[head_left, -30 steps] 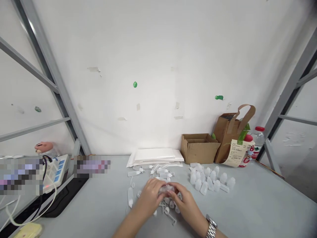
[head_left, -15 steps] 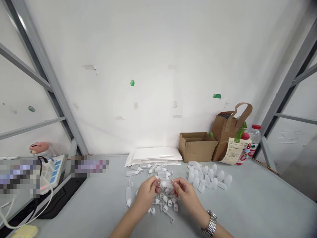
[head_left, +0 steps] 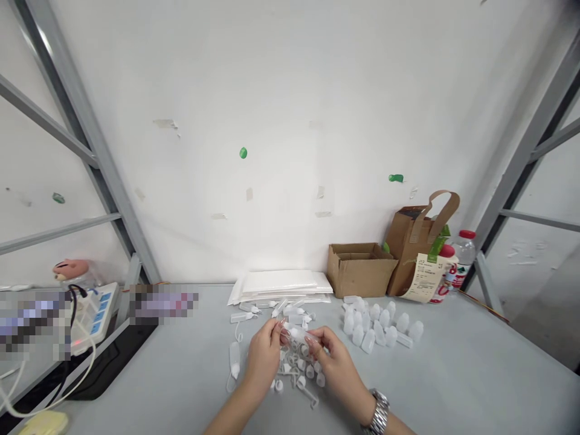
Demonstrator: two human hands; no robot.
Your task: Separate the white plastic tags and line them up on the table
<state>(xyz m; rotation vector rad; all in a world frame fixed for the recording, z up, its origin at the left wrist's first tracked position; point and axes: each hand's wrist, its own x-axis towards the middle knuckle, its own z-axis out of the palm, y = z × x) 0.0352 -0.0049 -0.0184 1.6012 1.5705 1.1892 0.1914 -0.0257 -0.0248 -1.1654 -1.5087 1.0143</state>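
Observation:
A small translucent squeeze bottle (head_left: 299, 333) is held between my two hands over the middle of the table. My left hand (head_left: 264, 355) pinches its left end, where a white cap seems to be, though the fingers partly cover it. My right hand (head_left: 334, 357) grips the right end between thumb and fingers. Beneath them lies a pile of white caps with curled straps (head_left: 301, 380). Several bottles without caps (head_left: 368, 341) are grouped to the right. Left of the hands lies a capped bottle (head_left: 234, 356), and more capped bottles (head_left: 243, 316) lie behind.
Flat white packets (head_left: 281, 283) are stacked against the wall. An open cardboard box (head_left: 362, 273), a brown paper bag (head_left: 405, 251) and a red-capped bottle (head_left: 464, 248) stand at the back right. At left are a power strip (head_left: 97, 314) and a black panel (head_left: 111, 362).
The bottle has turned from nearly level to sloping down toward the right. My right hand has shifted slightly left and down; both hands still hold the bottle.

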